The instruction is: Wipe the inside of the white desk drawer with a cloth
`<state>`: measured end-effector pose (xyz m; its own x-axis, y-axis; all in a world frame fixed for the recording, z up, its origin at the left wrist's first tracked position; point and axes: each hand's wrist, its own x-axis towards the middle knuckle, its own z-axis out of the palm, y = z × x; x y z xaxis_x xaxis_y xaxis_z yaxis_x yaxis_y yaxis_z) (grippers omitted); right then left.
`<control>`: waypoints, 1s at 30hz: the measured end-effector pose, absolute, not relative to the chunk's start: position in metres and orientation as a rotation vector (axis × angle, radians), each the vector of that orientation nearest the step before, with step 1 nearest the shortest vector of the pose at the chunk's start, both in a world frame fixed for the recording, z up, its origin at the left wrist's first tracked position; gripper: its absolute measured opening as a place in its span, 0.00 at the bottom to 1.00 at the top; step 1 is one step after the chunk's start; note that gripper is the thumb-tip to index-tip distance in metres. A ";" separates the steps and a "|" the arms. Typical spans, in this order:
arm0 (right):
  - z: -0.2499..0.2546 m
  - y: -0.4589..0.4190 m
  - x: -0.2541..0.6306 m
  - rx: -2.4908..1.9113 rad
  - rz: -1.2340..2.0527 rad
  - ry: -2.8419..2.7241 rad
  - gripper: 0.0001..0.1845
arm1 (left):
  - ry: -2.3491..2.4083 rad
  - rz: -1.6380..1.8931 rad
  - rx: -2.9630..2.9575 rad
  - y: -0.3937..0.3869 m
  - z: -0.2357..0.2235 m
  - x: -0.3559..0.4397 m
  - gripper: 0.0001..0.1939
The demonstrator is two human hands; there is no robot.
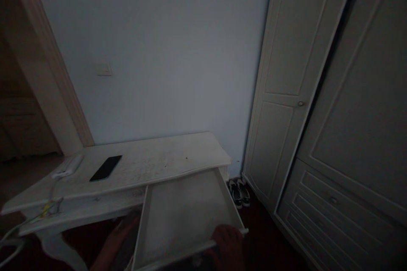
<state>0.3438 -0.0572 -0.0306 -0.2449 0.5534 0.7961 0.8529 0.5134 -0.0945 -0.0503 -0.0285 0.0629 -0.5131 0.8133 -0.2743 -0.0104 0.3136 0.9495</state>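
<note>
A white drawer (187,207) is pulled out from the right half of the white table (171,146). Over the right end of its front panel, the fingers of my right hand (227,241) are curled, gripping the edge. My left hand (127,226) is low, just left of the drawer's side wall and under the table's front edge. Its fingers are dim and partly hidden, so I cannot see whether they hold anything. The bottom of the drawer front is cut off by the frame.
On the table's left side lie a black phone (106,168) and a white power strip (68,166) with a cable. Sneakers (238,192) stand on the dark red floor by the white wardrobe (280,135). A light switch (103,69) is on the wall.
</note>
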 end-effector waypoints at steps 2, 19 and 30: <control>-0.031 -0.058 0.343 -1.166 -0.452 -1.931 0.25 | 1.775 1.243 0.811 -0.027 0.078 -0.055 0.38; -0.050 -0.059 0.435 -1.429 0.093 -1.515 0.33 | 1.349 0.066 1.954 0.018 0.073 0.072 0.29; -0.036 -0.057 0.428 -1.375 0.597 -1.229 0.32 | 1.037 0.442 2.235 0.017 0.084 0.271 0.31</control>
